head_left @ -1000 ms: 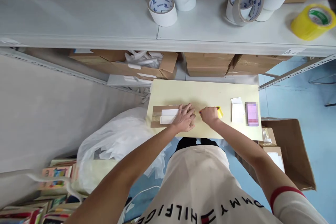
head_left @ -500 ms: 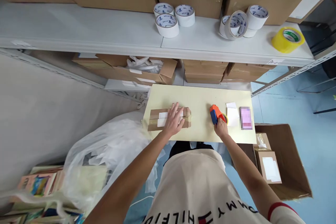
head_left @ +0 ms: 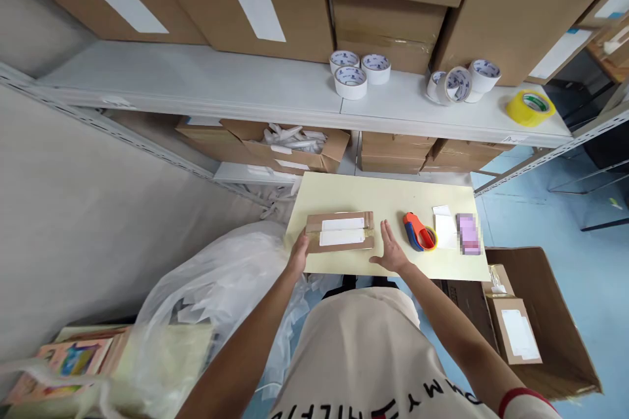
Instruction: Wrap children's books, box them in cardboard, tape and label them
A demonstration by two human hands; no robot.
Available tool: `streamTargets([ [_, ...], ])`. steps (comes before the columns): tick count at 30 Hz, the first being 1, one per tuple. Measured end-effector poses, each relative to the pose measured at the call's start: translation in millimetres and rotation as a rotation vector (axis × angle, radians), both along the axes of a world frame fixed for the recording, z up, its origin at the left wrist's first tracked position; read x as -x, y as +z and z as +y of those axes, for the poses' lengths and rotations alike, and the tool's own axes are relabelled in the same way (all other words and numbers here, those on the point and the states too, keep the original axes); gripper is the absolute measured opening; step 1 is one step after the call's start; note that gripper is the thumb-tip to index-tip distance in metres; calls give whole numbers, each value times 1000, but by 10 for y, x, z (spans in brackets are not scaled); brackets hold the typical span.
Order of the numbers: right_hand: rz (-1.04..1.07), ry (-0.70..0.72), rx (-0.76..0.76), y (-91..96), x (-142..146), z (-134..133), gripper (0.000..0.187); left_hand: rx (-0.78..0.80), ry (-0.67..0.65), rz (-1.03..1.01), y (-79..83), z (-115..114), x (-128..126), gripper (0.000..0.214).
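Observation:
A flat cardboard box (head_left: 339,241) with white labels lies on the pale yellow table (head_left: 363,190). At its left end, my left hand (head_left: 299,254) grips the edge, its fingers partly hidden by the box. My right hand (head_left: 390,250) is beside the right end with thumb and fingers spread, apart from the box and holding nothing. To its right rests a red and blue tape dispenser (head_left: 417,230) with a roll of tape in it. White paper slips (head_left: 445,229) and a blurred purple item (head_left: 468,234) lie at the table's right side.
Behind the table stands a shelf (head_left: 221,88) with white tape rolls (head_left: 350,84), a yellow tape roll (head_left: 531,108) and large cartons. An open carton (head_left: 550,301) holding smaller boxes is at the lower right. Translucent plastic bags (head_left: 216,281) and books (head_left: 73,363) are at the left.
My right hand has let go of the tape dispenser and moved left towards the box. My left hand has shifted from the box's top to its left end. The camera view has shifted too.

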State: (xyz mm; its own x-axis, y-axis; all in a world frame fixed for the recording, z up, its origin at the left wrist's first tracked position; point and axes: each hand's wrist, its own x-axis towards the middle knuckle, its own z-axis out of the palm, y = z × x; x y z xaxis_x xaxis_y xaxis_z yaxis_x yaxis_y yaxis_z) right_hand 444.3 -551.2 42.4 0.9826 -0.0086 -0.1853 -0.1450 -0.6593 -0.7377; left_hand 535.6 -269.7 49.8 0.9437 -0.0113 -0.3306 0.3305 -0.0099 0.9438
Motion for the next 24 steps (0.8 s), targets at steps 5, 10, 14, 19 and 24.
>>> streamTargets([
  [5,3,-203,-365,-43,-169,259,99,158,-49,103,71,-22,-36,89],
  [10,35,-504,-524,35,-74,106,63,127,-189,36,71,-33,-143,77],
  [14,6,-673,-628,66,-71,84,57,32,-267,39,-6,-244,-236,60],
  [19,-35,-587,-548,81,-207,132,58,-93,-359,70,-51,-381,-380,58],
  [24,-20,-644,-374,-19,-126,157,64,-230,-325,3,-190,-348,-441,72],
])
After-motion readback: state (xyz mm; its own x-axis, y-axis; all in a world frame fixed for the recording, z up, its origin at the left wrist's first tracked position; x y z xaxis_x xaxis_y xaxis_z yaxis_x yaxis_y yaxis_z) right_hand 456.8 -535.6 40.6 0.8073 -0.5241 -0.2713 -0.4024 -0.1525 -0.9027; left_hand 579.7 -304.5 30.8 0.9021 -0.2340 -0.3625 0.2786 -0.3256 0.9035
